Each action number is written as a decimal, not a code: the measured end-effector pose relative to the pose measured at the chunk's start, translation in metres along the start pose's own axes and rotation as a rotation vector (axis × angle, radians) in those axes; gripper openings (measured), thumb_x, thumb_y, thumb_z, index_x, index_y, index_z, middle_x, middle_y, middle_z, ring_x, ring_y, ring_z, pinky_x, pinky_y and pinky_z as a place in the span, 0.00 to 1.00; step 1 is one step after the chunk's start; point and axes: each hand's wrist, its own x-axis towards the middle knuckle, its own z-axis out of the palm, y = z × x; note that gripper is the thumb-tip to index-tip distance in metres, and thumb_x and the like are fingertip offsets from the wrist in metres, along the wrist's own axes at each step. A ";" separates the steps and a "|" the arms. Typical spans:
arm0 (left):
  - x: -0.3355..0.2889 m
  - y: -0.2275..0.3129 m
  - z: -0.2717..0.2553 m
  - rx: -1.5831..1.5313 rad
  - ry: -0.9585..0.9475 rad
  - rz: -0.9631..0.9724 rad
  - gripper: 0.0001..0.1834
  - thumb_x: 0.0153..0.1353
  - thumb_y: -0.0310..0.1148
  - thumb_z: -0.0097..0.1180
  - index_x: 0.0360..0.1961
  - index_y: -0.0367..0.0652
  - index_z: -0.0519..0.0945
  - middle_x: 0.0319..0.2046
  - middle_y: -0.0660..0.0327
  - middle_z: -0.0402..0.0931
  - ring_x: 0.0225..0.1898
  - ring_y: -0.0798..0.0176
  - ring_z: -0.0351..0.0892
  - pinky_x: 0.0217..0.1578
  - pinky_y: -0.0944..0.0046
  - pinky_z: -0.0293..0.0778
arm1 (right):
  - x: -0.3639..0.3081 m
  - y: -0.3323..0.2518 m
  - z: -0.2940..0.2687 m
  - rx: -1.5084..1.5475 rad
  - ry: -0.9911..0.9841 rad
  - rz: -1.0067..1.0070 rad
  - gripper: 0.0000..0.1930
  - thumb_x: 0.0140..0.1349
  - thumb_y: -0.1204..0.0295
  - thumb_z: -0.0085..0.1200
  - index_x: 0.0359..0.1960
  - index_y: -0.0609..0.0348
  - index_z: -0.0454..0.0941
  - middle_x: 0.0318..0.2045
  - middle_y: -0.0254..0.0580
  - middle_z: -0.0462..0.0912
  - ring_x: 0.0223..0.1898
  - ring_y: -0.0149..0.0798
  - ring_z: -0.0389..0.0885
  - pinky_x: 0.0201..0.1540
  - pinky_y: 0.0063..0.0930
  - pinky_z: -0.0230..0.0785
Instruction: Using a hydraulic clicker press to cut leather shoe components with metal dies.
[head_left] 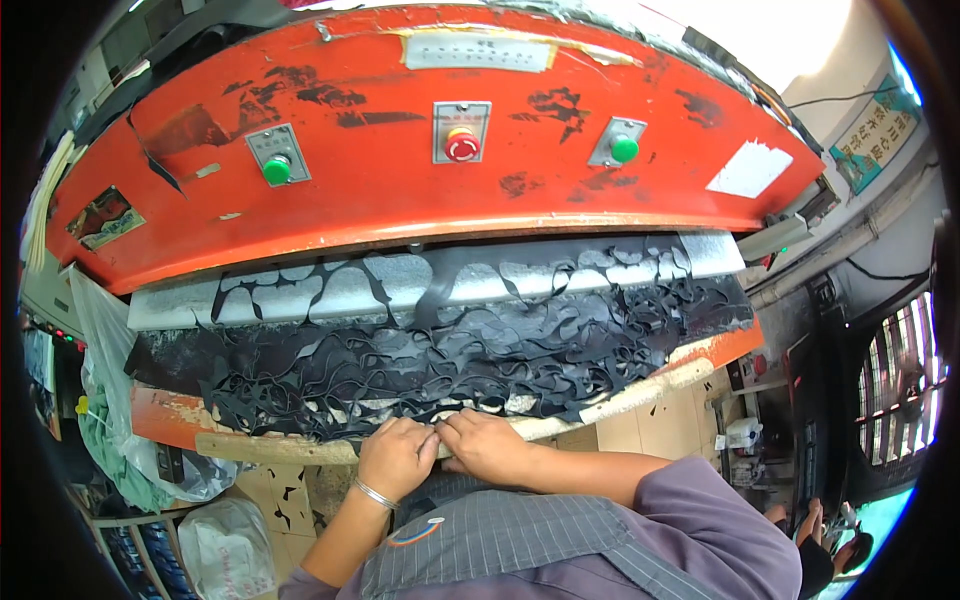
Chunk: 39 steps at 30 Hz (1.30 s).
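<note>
My left hand (397,458) and my right hand (484,446) are close together at the front edge of the machine bed. The fingers of both are curled in, and whatever they hold, if anything, is hidden between them. Just beyond them lies a tangled heap of thin black offcut strips (430,358), spread across the bed. Some loops of black sheet waste reach back over the pale cutting board (470,283). A worn, light-coloured strip (640,396) runs along the bed's front, right by my hands.
A large orange-red press head (370,195) spans the far side, carrying two green buttons (277,169) and a red stop button (463,146). Clear plastic and green bags (110,440) hang at left. A white bag (228,548) stands lower left. Another person (830,545) is at far lower right.
</note>
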 end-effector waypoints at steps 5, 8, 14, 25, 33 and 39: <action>0.005 0.004 0.010 0.057 0.067 -0.013 0.06 0.47 0.32 0.63 0.26 0.43 0.85 0.25 0.59 0.79 0.29 0.52 0.78 0.31 0.57 0.75 | 0.005 0.005 0.009 -0.122 0.105 0.022 0.08 0.48 0.71 0.53 0.28 0.61 0.77 0.28 0.43 0.78 0.33 0.41 0.79 0.34 0.30 0.73; 0.010 0.002 0.011 0.035 0.092 -0.007 0.06 0.45 0.33 0.63 0.25 0.44 0.85 0.24 0.58 0.79 0.28 0.52 0.78 0.30 0.57 0.75 | 0.007 0.011 0.004 -0.133 0.043 -0.025 0.06 0.49 0.72 0.52 0.27 0.60 0.77 0.29 0.43 0.78 0.33 0.41 0.79 0.32 0.30 0.74; 0.042 -0.012 -0.023 -0.003 -0.434 -0.118 0.10 0.49 0.40 0.61 0.22 0.47 0.86 0.23 0.59 0.79 0.28 0.53 0.80 0.29 0.55 0.75 | 0.074 0.062 -0.080 0.274 -0.344 0.040 0.15 0.52 0.62 0.56 0.34 0.60 0.79 0.28 0.56 0.82 0.33 0.58 0.82 0.37 0.50 0.74; 0.198 -0.051 0.050 0.127 0.186 0.112 0.15 0.52 0.35 0.60 0.41 0.41 0.82 0.45 0.56 0.78 0.50 0.49 0.74 0.52 0.51 0.68 | 0.316 0.207 -0.076 -0.438 -0.137 -0.411 0.17 0.61 0.67 0.49 0.51 0.35 0.79 0.56 0.33 0.74 0.57 0.42 0.72 0.54 0.40 0.70; 0.195 -0.063 0.057 0.054 0.214 0.118 0.15 0.53 0.32 0.61 0.42 0.41 0.83 0.47 0.57 0.78 0.53 0.50 0.73 0.55 0.53 0.67 | 0.309 0.206 -0.082 -0.298 -0.210 0.019 0.31 0.52 0.54 0.61 0.59 0.46 0.70 0.54 0.48 0.75 0.57 0.49 0.71 0.57 0.43 0.68; 0.193 -0.066 0.062 0.005 0.203 0.145 0.15 0.53 0.32 0.60 0.43 0.41 0.83 0.48 0.57 0.78 0.54 0.51 0.73 0.55 0.53 0.67 | 0.300 0.196 -0.084 -0.342 -0.173 0.225 0.28 0.52 0.58 0.58 0.54 0.58 0.72 0.53 0.49 0.75 0.56 0.52 0.72 0.54 0.43 0.71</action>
